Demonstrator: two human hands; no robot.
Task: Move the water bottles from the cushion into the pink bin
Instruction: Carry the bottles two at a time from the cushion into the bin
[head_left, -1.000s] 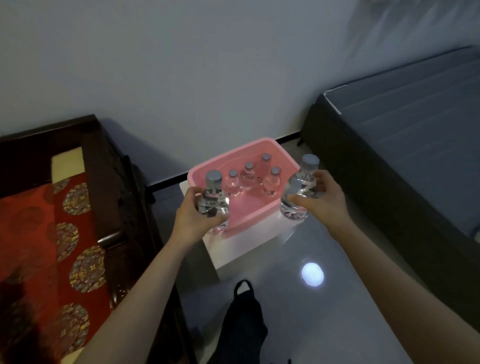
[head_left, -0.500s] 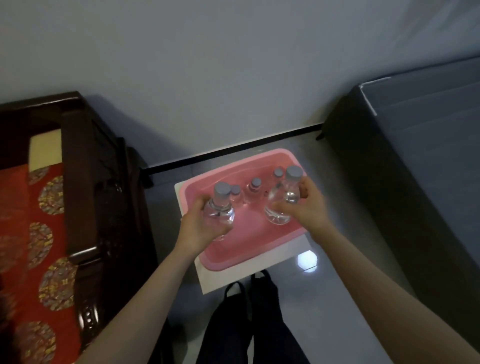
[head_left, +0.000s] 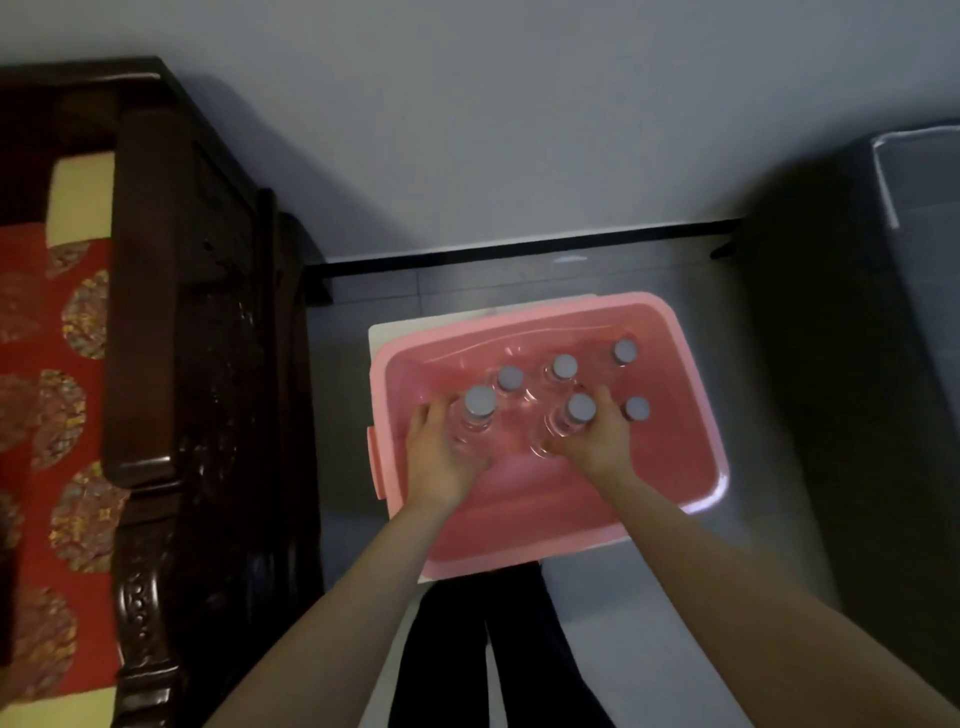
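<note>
Red cushion (head_left: 31, 364) cut by the left edge, grey mattress (head_left: 924, 291) cut by the right edge, white stand (head_left: 387, 332) mostly under the pink bin (head_left: 519, 540), left bottle (head_left: 478, 410) and right bottle (head_left: 574, 415) half covered by left hand (head_left: 441, 462) and right hand (head_left: 597, 441)

Wearing dark, almost black trousers (head_left: 524, 649), showing at the lower centre of the frame as two legs parted by a thin pale gap. Showing bare forearms (head_left: 332, 608) at lower left and lower right, uncovered all the way to the left hand (head_left: 441, 462) and the right hand (head_left: 597, 447).
</note>
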